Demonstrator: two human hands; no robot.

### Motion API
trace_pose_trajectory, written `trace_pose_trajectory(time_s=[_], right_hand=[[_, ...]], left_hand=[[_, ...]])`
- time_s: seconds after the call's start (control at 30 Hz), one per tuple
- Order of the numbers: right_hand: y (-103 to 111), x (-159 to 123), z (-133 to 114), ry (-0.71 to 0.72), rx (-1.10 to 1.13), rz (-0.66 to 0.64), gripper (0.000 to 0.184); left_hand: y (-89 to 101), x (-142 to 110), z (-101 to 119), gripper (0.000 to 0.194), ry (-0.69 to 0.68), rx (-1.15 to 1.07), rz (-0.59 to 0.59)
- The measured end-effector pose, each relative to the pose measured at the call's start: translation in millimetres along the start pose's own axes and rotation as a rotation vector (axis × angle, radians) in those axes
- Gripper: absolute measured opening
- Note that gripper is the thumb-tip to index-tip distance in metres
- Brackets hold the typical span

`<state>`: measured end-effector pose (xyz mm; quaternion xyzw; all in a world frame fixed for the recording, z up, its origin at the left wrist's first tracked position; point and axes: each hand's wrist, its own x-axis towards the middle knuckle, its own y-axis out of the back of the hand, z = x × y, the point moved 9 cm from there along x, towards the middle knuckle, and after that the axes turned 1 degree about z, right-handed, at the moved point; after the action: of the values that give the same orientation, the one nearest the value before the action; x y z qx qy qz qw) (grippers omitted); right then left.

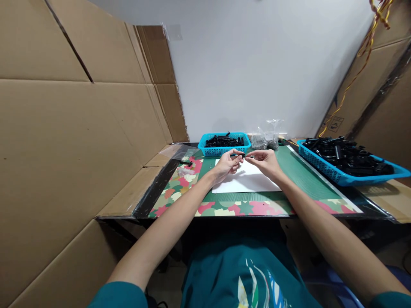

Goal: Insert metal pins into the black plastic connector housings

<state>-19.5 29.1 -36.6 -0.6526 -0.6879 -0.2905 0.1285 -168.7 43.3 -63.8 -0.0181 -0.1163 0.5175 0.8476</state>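
Observation:
Both of my hands meet above a white sheet of paper (247,182) on the green mat. A small black plastic part (242,155) is pinched in the fingers of my left hand (228,164). Just to its right, my right hand (263,162) has thumb and forefinger closed at the part's end, on something tiny that I cannot make out. A few small shiny bits lie on the paper near my left fingers, too small to name.
Behind my hands stands a blue basket (224,150) of black parts. A larger blue basket (343,179), heaped with black parts, is at the right. Clear plastic bags (268,139) sit against the wall. Cardboard (80,141) walls the left side; twisted yellow wires (366,64) hang at upper right.

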Motion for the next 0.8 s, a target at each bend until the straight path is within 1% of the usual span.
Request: trace_pose_trajectory(time_s=[0.07, 0.13, 0.27, 0.37, 0.5, 0.6, 0.8], right_hand=[[-1.3, -0.3, -1.7, 0.008, -0.004, -0.012, 0.05], [-1.4, -1.1, -3.7, 0.051, -0.034, -0.006, 0.048], [-1.4, -5.9, -7.6, 0.18, -0.231, 0.04, 0.036], [-5.0, -10.6, -11.5, 0.244, -0.353, 0.044, 0.028], [-8.0, -12.5, -15.5, 0.24, -0.418, 0.038, 0.025], [-6.9, -11.3, -17.2, 0.229, -0.403, 0.056, 0.024], [-8.2, -8.8, -12.3, 0.19, -0.329, 0.041, 0.024]], left_hand=[[-2.0, -1.0, 1.7, 0.056, -0.003, 0.008, -0.009], [-3.8, -1.9, 2.6, 0.055, 0.006, 0.009, -0.014], [-6.5, -3.1, -0.9, 0.052, 0.074, 0.003, -0.015], [-8.1, -3.6, -3.4, 0.049, 0.112, -0.006, -0.015], [-7.3, -3.7, -0.4, 0.049, 0.094, 0.008, 0.018], [-5.8, -4.3, 1.9, 0.047, 0.08, 0.017, 0.045], [-4.9, -4.2, 1.3, 0.043, 0.07, -0.044, 0.018]])
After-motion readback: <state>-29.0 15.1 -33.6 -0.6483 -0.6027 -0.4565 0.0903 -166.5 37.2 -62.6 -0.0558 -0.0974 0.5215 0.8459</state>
